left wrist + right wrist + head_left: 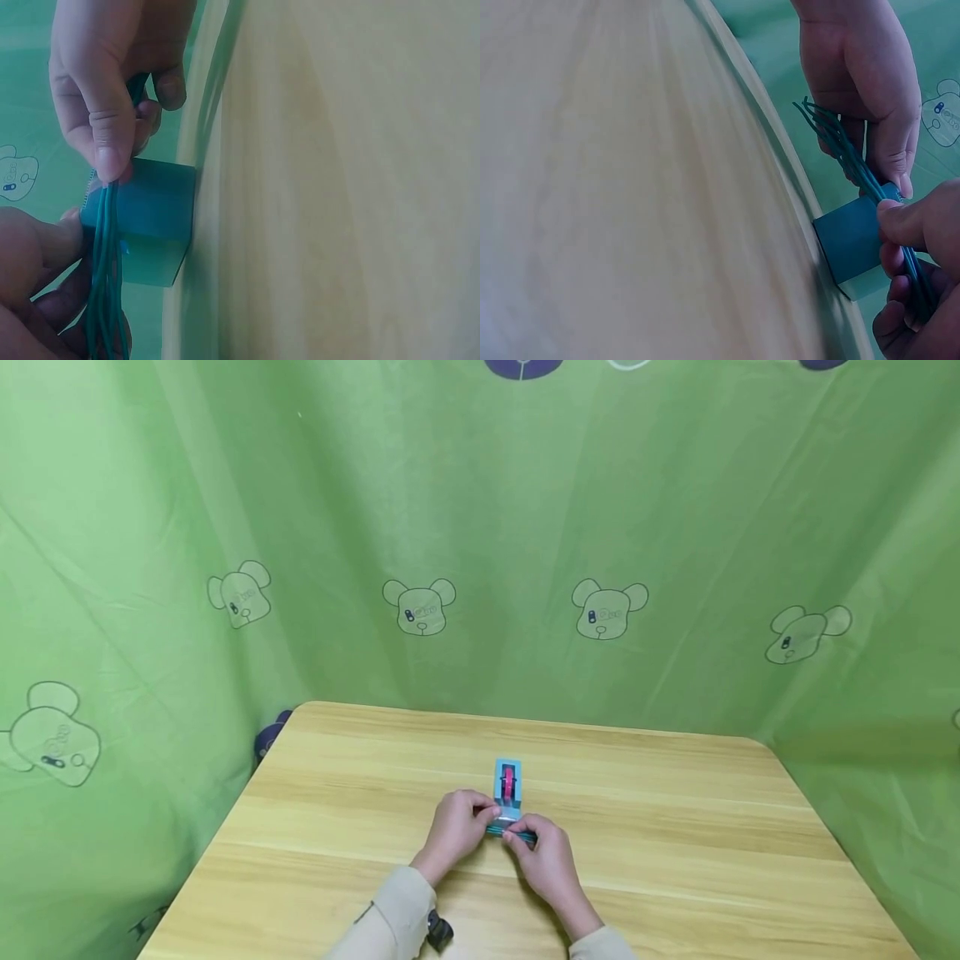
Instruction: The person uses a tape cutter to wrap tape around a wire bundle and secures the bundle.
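A light blue tape dispenser (507, 782) with a pink reel stands on the table in front of both hands. My right hand (546, 857) pinches a bundle of thin green wires (110, 255) between thumb and fingers, held across the dispenser's cutter end. The wires' loose ends fan out past my left hand, as the right wrist view shows. My left hand (456, 823) has thumb and forefinger together at the cutter, pinching the end of the clear tape (509, 815); its fingertips are partly hidden behind the wires in the left wrist view.
The wooden table (675, 827) extends to both sides of the hands. A green curtain (510, 510) with bear-head prints hangs behind and beside it. A black device (439, 932) sits by the left sleeve (397, 910).
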Demonstrator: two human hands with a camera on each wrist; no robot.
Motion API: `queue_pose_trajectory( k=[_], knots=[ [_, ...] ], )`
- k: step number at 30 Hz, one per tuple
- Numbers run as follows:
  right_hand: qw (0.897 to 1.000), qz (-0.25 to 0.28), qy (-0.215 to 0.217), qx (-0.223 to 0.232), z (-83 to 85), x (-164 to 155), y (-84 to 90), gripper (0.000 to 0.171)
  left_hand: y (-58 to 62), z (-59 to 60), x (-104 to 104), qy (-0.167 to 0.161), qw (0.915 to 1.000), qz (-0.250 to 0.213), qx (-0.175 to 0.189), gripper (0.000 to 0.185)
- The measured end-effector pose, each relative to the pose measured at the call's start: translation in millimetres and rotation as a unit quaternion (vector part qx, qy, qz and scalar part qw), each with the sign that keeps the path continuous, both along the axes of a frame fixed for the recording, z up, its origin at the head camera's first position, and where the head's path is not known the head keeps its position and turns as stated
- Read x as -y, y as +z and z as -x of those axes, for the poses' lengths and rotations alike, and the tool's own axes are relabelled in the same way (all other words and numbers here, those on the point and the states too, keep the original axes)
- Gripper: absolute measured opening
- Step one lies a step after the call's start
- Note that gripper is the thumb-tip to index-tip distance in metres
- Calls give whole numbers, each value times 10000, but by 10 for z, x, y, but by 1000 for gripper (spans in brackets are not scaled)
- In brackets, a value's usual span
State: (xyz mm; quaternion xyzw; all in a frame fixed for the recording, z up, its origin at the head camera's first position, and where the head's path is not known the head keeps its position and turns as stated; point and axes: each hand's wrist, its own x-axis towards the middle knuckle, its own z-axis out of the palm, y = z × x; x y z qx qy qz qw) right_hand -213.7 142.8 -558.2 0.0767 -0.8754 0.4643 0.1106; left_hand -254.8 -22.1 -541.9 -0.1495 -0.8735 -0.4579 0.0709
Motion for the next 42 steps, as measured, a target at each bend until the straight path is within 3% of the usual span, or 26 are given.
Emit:
queue_pose_trajectory(
  k=[22, 33, 42],
  knots=[
    [9999, -112, 71, -19, 6, -10, -18, 13, 42, 5, -8, 91, 9998, 44, 177, 5],
    [9990, -146, 316, 293, -89, -50, 45, 12, 74, 43, 10, 32, 9996, -28, 268, 6],
    [9974, -203, 393, 573, -192, -101, 53, 8, 70, -51, 7, 12, 9997, 163, 195, 6]
  ],
)
